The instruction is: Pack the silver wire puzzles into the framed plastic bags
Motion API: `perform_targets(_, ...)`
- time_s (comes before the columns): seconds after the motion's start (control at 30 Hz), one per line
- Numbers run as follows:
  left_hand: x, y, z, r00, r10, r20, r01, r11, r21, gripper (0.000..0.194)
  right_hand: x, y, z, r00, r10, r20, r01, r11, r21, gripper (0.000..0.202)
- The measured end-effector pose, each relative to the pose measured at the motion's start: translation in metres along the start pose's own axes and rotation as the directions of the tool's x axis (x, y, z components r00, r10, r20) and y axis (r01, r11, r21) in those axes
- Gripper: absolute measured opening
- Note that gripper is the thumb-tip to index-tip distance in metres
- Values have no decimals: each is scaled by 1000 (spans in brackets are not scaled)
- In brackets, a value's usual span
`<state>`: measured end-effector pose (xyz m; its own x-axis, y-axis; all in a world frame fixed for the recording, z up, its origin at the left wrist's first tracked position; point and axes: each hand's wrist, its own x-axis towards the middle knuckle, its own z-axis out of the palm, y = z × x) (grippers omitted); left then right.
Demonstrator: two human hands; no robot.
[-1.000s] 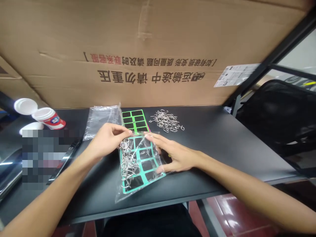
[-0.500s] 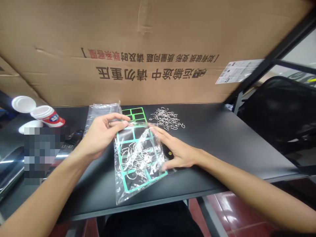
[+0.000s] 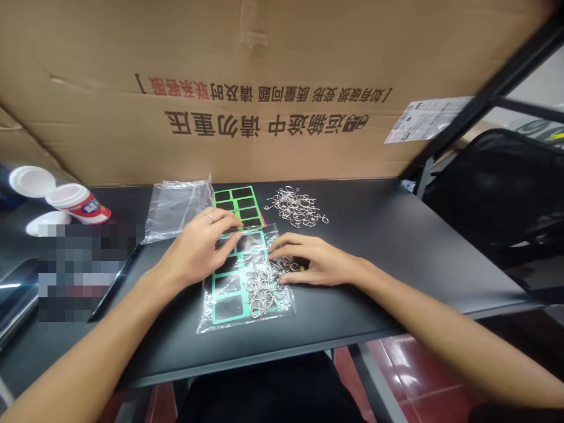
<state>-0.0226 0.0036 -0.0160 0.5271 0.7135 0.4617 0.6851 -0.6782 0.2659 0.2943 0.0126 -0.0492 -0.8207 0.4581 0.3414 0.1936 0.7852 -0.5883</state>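
Observation:
A clear plastic bag (image 3: 207,317) lies on the black table, with a teal grid frame (image 3: 227,275) and a cluster of metal rings (image 3: 261,294) inside. My left hand (image 3: 205,244) pinches the bag's upper edge between thumb and fingers. At the bag's right side, my right hand (image 3: 315,258) touches it with curved fingers, thumb apart from them. Just beyond the bag is a green grid frame (image 3: 237,210) with a pink edge under it. A loose pile of metal rings (image 3: 296,207) sits to its right.
Clear bags (image 3: 174,205) lie behind my left hand. White and red containers (image 3: 79,204) stand at the left, near a blurred patch. A large cardboard sheet (image 3: 264,158) rises along the table's back; a black chair (image 3: 511,182) is at the right.
The filled bag has come down flat on the table, its rings shifting to the right side. My left hand has moved slightly right and down; my right hand's fingers have curled more.

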Motion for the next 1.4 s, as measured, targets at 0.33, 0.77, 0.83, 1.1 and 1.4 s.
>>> perform_targets(0.33,-1,17,-6,898,219,383,-174,973,-148,68,-6,2,-27,998,60,32,-65,987,148,31)
perform_targets(0.77,-1,12,15,915,233,330,-216,972,-88,27,-9,2,-33,994,86,63,-91,992,83,18)
perform_targets(0.83,-1,11,16,919,238,313,-218,971,-99,27,-9,4,-33,994,100,32,-102,992,78,17)
perform_targets(1.1,1,18,14,915,222,338,-210,975,-72,40,-8,8,-25,977,162,-136,-152,985,82,15)
perform_targets(1.4,0,18,14,933,196,301,-187,981,-59,26,-7,23,-31,917,229,-327,-299,936,-184,19)
